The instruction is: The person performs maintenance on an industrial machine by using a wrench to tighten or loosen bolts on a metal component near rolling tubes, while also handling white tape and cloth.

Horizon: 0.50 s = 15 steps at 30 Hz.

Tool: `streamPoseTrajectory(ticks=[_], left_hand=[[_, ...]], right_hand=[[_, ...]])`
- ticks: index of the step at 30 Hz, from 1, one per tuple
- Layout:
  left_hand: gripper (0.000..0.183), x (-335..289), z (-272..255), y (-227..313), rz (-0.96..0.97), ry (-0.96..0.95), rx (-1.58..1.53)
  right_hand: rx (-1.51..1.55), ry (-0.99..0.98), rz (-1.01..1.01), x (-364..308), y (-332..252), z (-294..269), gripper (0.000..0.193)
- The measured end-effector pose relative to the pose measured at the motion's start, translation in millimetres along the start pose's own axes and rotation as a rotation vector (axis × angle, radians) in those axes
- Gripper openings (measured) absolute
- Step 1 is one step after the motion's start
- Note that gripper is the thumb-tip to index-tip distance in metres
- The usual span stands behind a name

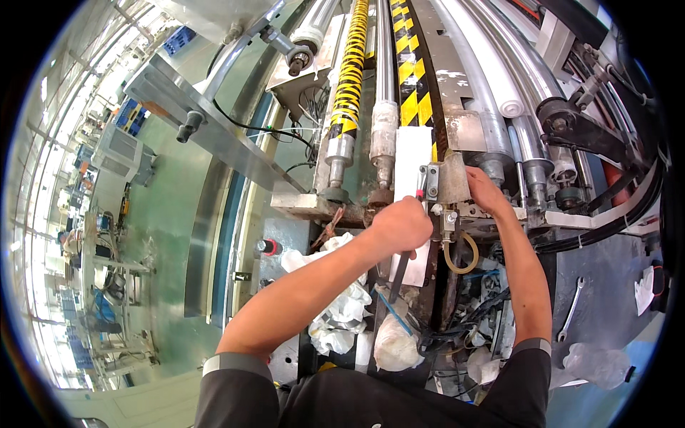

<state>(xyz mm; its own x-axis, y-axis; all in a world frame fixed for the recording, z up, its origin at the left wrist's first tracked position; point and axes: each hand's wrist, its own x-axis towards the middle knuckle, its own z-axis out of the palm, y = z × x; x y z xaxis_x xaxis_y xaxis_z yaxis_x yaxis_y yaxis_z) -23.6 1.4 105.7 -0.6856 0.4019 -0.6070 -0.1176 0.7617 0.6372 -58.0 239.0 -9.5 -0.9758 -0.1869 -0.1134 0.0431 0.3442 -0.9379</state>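
My left hand (403,225) is closed round a slim, long-handled tool (401,274). Its dark flat end sticks out below the fist, and a thin part with a red band shows above. That upper part lies close to a small metal bracket (432,182) at the end of the machine. Beside the bracket stands a worn beige-grey plate (454,178). The fingers of my right hand (485,191) curl at this plate's right edge, with some fingertips hidden. A white strip (414,153) runs beneath the tool and my left hand.
Long steel rollers (385,64) and a yellow-black striped bar (349,78) extend away from me. Below my hands are a yellowish hose loop (472,257), crumpled white cloth (346,307) and a wrapped white bundle (397,344). A wrench (571,310) lies on the right-hand metal surface.
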Motion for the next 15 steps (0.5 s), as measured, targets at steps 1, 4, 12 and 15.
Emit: streamPoseTrajectory(ticks=[1,4,12,15], left_hand=[[0.027,0.4,6.5,-1.9,0.031,0.089,0.033],[0.031,5.2,8.3,-10.9,0.078,0.036,-0.008],[0.028,11.9,-6.6,5.2,0.017,-0.045,-0.048],[0.028,15.9,-13.3,13.0,-0.044,-0.057,-0.089]], right_hand=[[0.012,0.004,-0.007,-0.2,-1.4,0.7,0.041],[0.025,0.009,-0.016,0.5,-3.7,6.0,0.038],[0.075,0.006,0.007,4.2,9.6,2.9,0.035],[0.141,0.017,-0.012,5.6,8.3,11.4,0.036]])
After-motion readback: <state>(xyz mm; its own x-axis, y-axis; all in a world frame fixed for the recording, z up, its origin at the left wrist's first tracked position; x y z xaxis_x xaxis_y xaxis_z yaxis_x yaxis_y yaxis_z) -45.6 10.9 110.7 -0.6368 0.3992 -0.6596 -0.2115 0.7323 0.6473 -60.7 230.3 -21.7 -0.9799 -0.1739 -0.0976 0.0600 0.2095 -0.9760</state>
